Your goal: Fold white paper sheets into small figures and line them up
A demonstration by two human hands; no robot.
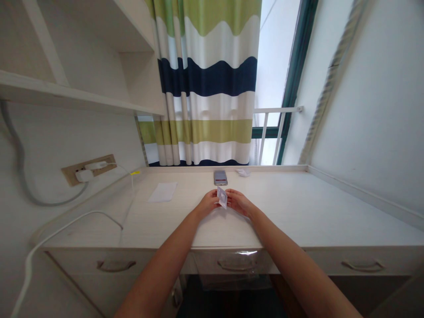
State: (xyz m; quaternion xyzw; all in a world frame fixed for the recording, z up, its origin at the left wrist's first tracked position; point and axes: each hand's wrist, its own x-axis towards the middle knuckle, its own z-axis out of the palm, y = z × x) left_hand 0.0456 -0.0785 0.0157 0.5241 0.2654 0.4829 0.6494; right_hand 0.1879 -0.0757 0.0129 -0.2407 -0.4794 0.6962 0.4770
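both hands meet over the middle of the desk [298, 207]. the left hand [208, 204] and right hand [239, 203] pinch a small white paper [222, 197] between thumbs and fingertips, holding it upright between them — it looks like a fold being worked. a further crease calls for lined-up edges and a firm, even pinch. a phone [220, 177] lies just beyond, a flat sheet [163, 192] off to the left.

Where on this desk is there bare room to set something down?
The widest bare patch is the right half of the desk, from the right hand to the wall. A smaller one lies front left, between the white sheet and the cable. Crowded mid-desk: left hand, folded paper, phone and scrap behind.
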